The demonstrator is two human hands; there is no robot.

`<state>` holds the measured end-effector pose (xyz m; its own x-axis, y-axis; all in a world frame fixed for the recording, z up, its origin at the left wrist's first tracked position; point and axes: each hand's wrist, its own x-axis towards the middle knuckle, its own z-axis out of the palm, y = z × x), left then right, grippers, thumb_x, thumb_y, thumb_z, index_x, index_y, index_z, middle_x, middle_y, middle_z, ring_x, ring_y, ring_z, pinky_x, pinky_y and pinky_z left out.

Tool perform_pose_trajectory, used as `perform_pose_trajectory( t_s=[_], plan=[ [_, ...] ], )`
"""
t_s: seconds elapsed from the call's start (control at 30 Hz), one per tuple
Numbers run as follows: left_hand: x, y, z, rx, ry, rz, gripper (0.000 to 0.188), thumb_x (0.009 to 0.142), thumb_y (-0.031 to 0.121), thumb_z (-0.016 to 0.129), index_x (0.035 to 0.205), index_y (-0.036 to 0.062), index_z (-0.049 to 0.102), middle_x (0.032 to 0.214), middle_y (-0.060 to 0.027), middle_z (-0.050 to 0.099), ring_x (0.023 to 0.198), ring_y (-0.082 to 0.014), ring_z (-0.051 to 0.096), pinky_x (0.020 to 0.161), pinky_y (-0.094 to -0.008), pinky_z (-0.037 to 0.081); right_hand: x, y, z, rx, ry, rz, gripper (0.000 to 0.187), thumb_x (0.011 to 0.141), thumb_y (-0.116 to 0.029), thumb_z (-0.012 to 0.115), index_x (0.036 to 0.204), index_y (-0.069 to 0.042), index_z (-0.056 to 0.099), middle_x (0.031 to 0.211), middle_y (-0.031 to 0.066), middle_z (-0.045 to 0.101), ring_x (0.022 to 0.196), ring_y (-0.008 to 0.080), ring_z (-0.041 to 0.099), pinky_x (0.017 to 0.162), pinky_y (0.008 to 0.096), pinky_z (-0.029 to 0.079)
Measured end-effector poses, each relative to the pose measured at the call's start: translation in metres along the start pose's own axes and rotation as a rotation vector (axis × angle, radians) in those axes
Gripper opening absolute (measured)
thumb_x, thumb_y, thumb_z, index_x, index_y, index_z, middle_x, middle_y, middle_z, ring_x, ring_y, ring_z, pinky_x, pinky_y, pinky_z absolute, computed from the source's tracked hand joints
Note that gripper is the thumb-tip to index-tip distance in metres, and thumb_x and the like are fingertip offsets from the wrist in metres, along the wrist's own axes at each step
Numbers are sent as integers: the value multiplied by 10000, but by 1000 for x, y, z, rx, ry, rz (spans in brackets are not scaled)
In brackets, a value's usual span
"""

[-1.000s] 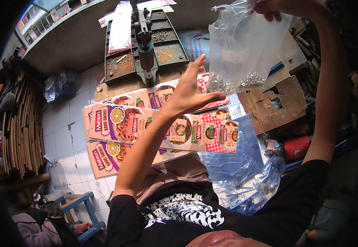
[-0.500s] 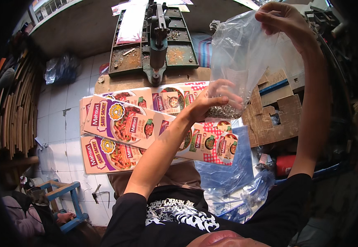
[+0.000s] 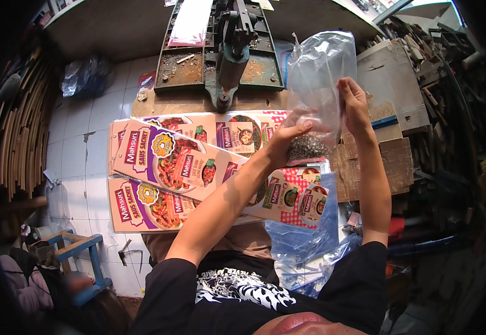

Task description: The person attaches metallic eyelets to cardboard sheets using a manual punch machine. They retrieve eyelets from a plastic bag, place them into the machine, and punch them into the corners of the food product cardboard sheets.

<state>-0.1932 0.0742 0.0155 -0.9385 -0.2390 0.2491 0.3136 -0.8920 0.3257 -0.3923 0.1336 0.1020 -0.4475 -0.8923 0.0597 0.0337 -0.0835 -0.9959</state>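
Note:
A clear plastic bag [image 3: 322,61] stands upright between my hands, with a heap of small silvery metal pieces [image 3: 309,148] at its bottom. My left hand [image 3: 287,138] wraps round the lower left side of the bag, its fingers partly blurred. My right hand [image 3: 354,106] pinches the bag's right edge, about halfway up. Below and to the left lie stacked printed cardboard sheets [image 3: 167,159] with food pictures, fanned over one another. The bag's bottom is just above their right part.
A dark metal hand press [image 3: 233,67] stands at the back, with a compartmented tray [image 3: 181,71] around it holding loose bits. Brown boards [image 3: 374,167] lie to the right. A blue stool frame [image 3: 89,251] is at lower left, and blue plastic sheets [image 3: 304,240] are beside my lap.
My right hand has come down from the bag's top to its right edge. The bag's top now stands up freely. My left hand stays around the lower part.

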Motion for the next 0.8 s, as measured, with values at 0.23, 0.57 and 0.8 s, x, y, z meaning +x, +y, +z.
perform_pose_trajectory(
  t_s=[0.23,0.57,0.8],
  plan=[
    [18,-18,-7,-59,237,79,510,965,406,560,1338,87,420,1274,-248,557,1150,-393,600,926,-552,544,21,-42,34,-880,234,80,346,982,-355,607,799,-62,627,543,-41,476,423,47,422,389,220,301],
    [16,15,-10,-61,139,105,409,1045,218,416,1436,193,300,1215,-261,602,1047,-364,660,850,-485,593,22,21,-69,27,-458,158,600,927,-404,648,1285,66,542,1207,182,639,1123,256,619,993,399,470],
    [16,11,-14,-101,138,184,387,1053,233,397,1433,203,337,1220,-269,604,1061,-355,653,851,-457,588,-37,98,-28,442,-284,90,701,948,-499,573,1424,-15,401,1365,191,532,1252,347,528,1052,492,430]
  ],
)
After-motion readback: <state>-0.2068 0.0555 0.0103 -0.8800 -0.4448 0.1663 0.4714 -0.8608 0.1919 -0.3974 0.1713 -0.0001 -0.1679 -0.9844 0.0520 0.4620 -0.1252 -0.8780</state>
